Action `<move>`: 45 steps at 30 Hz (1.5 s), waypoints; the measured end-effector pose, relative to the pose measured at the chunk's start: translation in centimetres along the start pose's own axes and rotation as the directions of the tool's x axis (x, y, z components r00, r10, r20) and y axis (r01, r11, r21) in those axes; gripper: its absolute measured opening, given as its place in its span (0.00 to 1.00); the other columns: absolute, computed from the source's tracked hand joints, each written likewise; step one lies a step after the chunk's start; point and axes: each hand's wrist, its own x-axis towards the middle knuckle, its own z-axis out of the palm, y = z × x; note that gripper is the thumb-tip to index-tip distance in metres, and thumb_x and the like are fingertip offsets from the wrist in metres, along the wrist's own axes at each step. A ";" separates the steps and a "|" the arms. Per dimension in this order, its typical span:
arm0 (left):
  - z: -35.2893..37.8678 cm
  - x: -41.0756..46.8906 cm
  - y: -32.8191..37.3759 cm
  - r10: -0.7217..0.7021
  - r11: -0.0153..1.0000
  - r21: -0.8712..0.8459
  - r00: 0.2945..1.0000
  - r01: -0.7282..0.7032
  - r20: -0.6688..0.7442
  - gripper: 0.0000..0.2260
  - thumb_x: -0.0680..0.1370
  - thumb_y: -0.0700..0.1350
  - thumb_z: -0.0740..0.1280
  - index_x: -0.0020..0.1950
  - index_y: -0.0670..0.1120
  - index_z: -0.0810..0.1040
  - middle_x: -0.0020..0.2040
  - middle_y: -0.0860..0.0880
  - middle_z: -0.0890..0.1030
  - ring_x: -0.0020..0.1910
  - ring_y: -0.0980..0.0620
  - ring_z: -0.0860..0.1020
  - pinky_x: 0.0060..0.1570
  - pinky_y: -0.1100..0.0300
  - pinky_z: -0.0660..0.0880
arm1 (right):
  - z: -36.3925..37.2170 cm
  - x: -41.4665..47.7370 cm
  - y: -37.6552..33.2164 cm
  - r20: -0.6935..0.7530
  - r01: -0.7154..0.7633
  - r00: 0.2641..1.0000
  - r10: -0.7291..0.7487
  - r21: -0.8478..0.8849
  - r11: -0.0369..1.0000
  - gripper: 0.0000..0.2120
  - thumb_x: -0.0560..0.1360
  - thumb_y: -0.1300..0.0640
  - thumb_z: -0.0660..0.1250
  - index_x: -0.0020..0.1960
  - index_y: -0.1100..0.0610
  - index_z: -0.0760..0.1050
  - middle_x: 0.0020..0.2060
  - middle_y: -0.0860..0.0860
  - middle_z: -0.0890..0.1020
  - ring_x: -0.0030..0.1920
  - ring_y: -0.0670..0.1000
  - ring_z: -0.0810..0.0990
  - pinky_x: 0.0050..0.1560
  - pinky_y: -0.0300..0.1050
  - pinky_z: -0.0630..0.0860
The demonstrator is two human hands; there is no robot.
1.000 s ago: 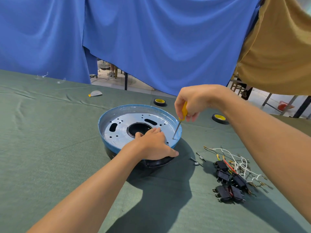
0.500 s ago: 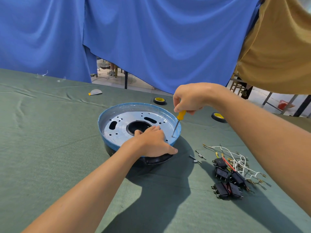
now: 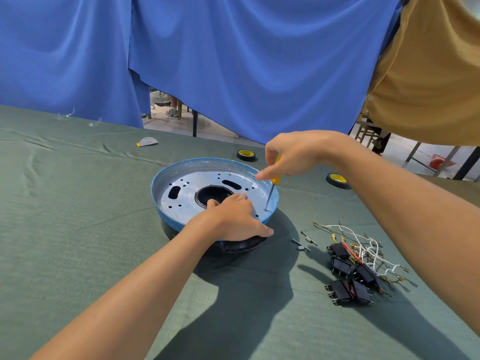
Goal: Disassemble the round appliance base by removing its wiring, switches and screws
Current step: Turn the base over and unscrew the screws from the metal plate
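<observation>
Centrally on the green cloth point(image 3: 78, 255) sits the round appliance base point(image 3: 166, 175), open side up. The left hand point(image 3: 233, 216) presses flat on its near rim, fingers extended. The right hand point(image 3: 293, 154) grasps a yellow screwdriver point(image 3: 275, 179), nearly upright, tip down on the plate.

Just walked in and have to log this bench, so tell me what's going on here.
A person is taking apart a round appliance base on the green-covered table. The left hand presses on the base's metal plate to steady it. The right hand grips a yellow-handled screwdriver, its tip down near the plate's right edge, apparently on a screw. Black switches, wires and loose screws already lie to the right of the base.
</observation>
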 end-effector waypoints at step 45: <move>0.1 0.1 0.0 0.007 0.999 0.041 0.999 -0.005 -0.035 0.29 0.75 0.67 0.60 0.64 0.46 0.75 0.75 0.50 0.63 0.74 0.51 0.58 0.66 0.46 0.53 | 0.8 0.9 0.7 -0.175 -0.079 0.980 0.091 0.072 0.994 0.21 0.78 0.43 0.61 0.38 0.59 0.76 0.31 0.52 0.74 0.31 0.51 0.71 0.28 0.41 0.66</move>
